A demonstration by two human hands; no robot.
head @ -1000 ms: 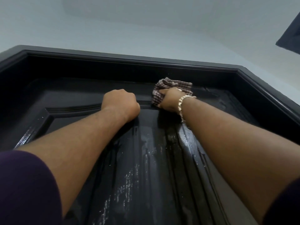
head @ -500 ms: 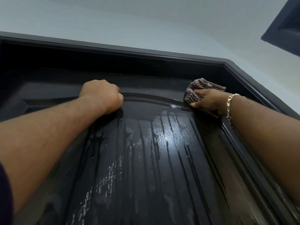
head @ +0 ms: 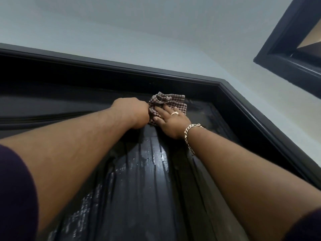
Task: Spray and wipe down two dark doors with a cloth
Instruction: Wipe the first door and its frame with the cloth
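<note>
The person stands close to a dark panelled door [head: 142, 180] and reaches up with both bare arms toward its upper part.

Right hand [head: 171, 121]: laid flat on a checked cloth [head: 169, 102], fingers straight and spread, pressing the cloth against the door just below the top of the frame. A ring [head: 175, 113] shows on one finger and a chain bracelet [head: 190, 134] hangs around the wrist.

Left hand [head: 132, 113]: clenched into a fist, knuckles against the door, touching the left edge of the cloth. Whether it grasps anything cannot be told; the inner side of the fist is hidden.

Cloth: bunched and creased, high on the door, between the fist and the right-hand corner of the door frame [head: 225, 87].

Door surface: wet, with streaks and runs of liquid down the central raised panel below both hands. A curved moulding crosses the door to the left of the fist.

Surroundings: a pale wall [head: 139, 40] above the frame. A second dark frame [head: 286, 54] stands at the upper right, well apart from the hands. Dark purple sleeves [head: 15, 197] cover both upper arms.
</note>
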